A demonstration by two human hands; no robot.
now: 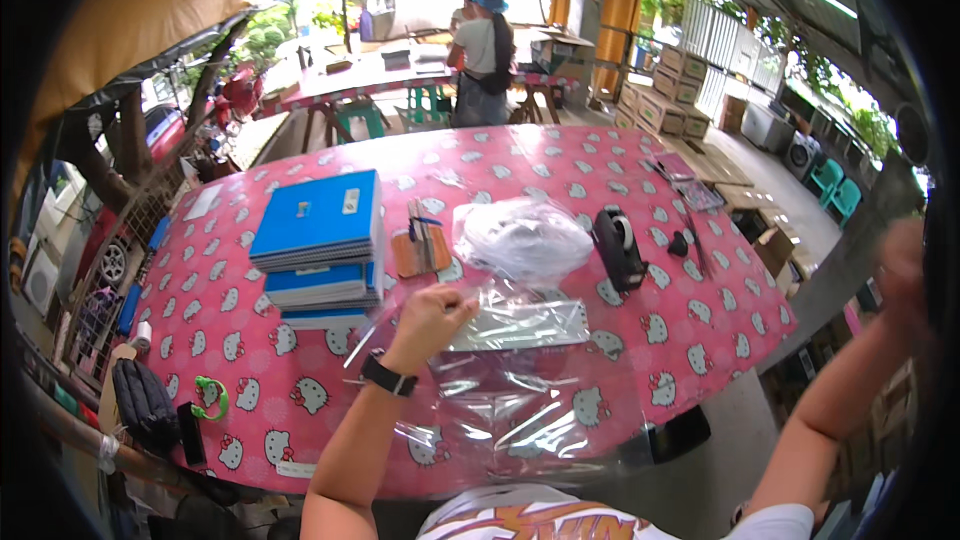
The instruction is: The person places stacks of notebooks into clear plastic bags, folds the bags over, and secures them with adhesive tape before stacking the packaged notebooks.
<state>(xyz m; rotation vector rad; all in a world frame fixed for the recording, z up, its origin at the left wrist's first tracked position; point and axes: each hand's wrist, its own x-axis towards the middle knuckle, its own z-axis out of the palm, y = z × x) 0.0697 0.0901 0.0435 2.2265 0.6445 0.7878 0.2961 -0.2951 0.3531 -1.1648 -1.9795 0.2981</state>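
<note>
My left hand [428,318], with a black watch on the wrist, is closed and pinches the edge of a clear plastic sleeve [520,323] lying on the pink patterned table [680,320]. More clear plastic sheets [510,410] spread out below it at the table's near edge. My right hand [900,265] is raised far to the right, off the table, blurred, and I cannot tell whether it holds anything. A stack of blue notebooks [320,240] sits left of my left hand.
A crumpled clear plastic bag [522,236] and a black tape dispenser [618,247] lie behind the sleeve. A small brown block with pens [420,245] stands beside the notebooks. A person [482,55] stands at a far table. Cardboard boxes [665,100] are stacked at the right.
</note>
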